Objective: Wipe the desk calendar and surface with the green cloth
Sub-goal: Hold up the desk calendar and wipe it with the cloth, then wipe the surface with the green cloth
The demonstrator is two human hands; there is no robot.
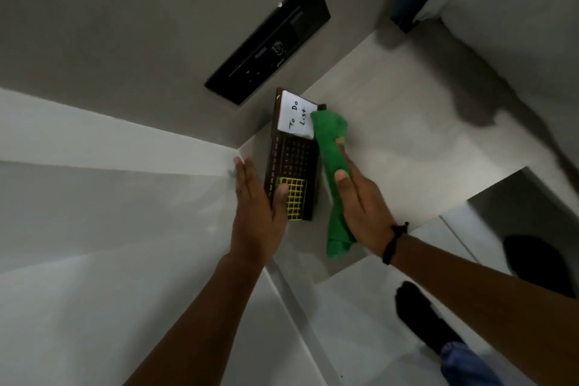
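The dark brown desk calendar stands on the pale surface against the grey wall, with a white "To Do List" note on its upper half and a yellow grid at its lower end. My left hand grips the calendar's lower left edge, thumb over the yellow grid. My right hand holds the green cloth, bunched lengthwise, pressed along the calendar's right side; its top end overlaps the note's corner and its lower end hangs past the surface's front edge.
A black wall panel with switches is mounted just above the calendar. A white wall rises on the left. Bedding lies at the upper right. My black-socked feet stand on the floor below.
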